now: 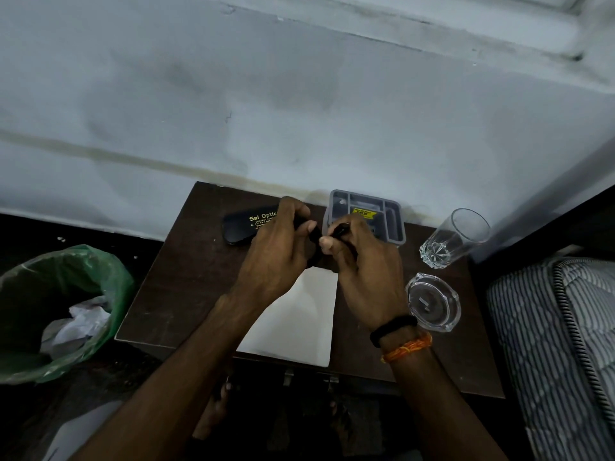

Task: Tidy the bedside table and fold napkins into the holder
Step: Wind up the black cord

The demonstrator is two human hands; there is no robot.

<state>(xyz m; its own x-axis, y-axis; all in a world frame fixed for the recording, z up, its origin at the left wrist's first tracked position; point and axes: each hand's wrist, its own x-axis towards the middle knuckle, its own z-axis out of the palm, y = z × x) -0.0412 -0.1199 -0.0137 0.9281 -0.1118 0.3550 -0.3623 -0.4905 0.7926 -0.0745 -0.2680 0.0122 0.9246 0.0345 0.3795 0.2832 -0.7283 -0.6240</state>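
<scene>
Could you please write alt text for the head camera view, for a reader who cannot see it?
Both hands, left and right, grip a small dark object above a white napkin on a dark table. Behind lie a black case and grey tray; a glass and ashtray stand right, a bin left.

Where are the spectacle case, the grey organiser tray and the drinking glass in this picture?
spectacle case [244,226]: head view, on its black lid, left of the gold lettering.
grey organiser tray [397,224]: head view, on its right wall.
drinking glass [446,242]: head view, on its clear side wall.
</scene>
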